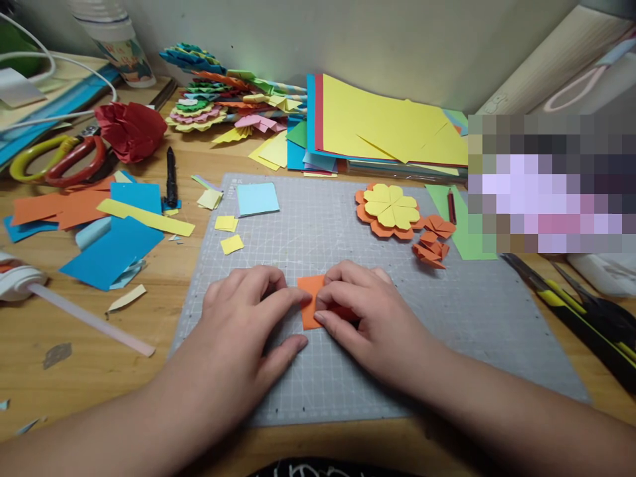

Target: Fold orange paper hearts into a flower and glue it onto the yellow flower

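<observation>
A small orange piece of paper (310, 311) lies on the grey cutting mat (298, 391) between my hands. My right hand (365, 311) pinches its right part between thumb and fingers, which hide much of that side. My left hand (253, 311) rests at the left, fingers apart, with the index fingertip at the paper's left edge. Behind my right hand lie a yellow-and-orange paper flower (391, 207) and some folded orange paper pieces (433, 244). Yellow paper squares (231, 244) and a light blue square stack (258, 199) sit farther left on the mat.
Paper scraps (119, 248), scissors (74, 159), a crumpled red paper flower (132, 131) and a glue gun (20, 278) occupy the left. Coloured sheets (387, 119) and folded paper flowers (199, 109) line the back. A black-and-yellow cutter (571, 318) lies right.
</observation>
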Action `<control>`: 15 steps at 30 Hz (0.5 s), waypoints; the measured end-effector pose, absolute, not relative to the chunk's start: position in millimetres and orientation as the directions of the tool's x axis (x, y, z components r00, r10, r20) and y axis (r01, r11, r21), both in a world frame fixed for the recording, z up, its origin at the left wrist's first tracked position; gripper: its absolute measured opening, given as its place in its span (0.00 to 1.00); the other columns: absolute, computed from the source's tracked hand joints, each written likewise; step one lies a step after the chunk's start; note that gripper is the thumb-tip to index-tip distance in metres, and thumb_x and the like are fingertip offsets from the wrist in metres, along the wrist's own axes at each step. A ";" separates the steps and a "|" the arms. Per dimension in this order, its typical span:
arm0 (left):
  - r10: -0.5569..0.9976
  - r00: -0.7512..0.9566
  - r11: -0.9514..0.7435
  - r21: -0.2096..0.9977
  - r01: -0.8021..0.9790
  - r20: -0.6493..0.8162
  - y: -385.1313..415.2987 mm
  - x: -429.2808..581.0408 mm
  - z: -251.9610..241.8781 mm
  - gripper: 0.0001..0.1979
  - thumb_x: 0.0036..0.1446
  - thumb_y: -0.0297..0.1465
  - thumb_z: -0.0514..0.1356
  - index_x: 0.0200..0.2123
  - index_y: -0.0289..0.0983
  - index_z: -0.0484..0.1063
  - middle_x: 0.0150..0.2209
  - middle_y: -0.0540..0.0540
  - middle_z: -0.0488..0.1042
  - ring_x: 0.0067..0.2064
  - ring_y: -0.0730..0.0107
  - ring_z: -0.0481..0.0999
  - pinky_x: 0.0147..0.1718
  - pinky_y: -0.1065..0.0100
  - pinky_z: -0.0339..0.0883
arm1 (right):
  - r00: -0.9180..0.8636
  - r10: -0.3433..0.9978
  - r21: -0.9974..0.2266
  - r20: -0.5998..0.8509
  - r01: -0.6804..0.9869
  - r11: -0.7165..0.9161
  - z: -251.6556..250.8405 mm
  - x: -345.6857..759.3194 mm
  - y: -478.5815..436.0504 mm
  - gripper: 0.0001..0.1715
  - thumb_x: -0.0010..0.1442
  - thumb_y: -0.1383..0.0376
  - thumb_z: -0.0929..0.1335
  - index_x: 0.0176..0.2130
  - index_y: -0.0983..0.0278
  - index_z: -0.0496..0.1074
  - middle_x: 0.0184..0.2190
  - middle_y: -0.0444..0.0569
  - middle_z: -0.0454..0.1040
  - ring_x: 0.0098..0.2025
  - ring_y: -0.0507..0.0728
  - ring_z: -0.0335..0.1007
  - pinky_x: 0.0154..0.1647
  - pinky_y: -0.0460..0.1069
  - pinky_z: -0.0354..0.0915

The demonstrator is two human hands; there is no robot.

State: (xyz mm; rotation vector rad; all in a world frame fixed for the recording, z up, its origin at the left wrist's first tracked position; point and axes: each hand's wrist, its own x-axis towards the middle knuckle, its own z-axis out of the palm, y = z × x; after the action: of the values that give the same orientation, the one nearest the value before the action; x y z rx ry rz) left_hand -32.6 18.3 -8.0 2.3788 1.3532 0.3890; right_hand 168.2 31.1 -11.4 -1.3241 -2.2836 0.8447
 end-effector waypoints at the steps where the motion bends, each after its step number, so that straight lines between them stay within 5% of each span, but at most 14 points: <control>1: 0.850 0.523 -0.495 0.443 0.747 0.068 17.9 -32.6 -7.2 0.12 0.57 0.31 0.60 0.46 0.43 0.70 0.43 0.46 0.68 0.45 0.57 0.66 0.42 0.54 0.58 | -0.492 0.870 -0.653 0.017 0.653 0.382 -11.3 168.1 31.3 0.05 0.60 0.72 0.67 0.32 0.63 0.69 0.35 0.43 0.69 0.39 0.54 0.65 0.40 0.52 0.52; 8: 0.768 0.623 -0.633 0.320 0.705 0.149 13.4 -32.7 1.8 0.08 0.62 0.31 0.55 0.33 0.40 0.74 0.33 0.48 0.72 0.38 0.60 0.68 0.37 0.57 0.59 | -0.490 0.872 -0.637 0.015 0.667 0.386 -9.0 167.3 32.1 0.04 0.60 0.71 0.65 0.33 0.64 0.67 0.36 0.45 0.67 0.39 0.55 0.64 0.40 0.53 0.54; 15: 0.717 0.692 -0.687 0.249 0.682 0.083 9.9 -35.2 3.1 0.06 0.59 0.27 0.57 0.36 0.39 0.75 0.34 0.47 0.74 0.36 0.59 0.71 0.37 0.57 0.61 | -0.463 0.886 -0.628 0.026 0.682 0.374 -9.6 166.1 31.7 0.05 0.59 0.72 0.65 0.31 0.64 0.66 0.36 0.47 0.65 0.39 0.55 0.63 0.40 0.54 0.56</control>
State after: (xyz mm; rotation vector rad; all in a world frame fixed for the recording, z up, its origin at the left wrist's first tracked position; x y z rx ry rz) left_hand -35.2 9.9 3.1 2.7039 1.1314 0.2577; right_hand 166.1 31.7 -9.6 -1.3683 -2.2813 0.7859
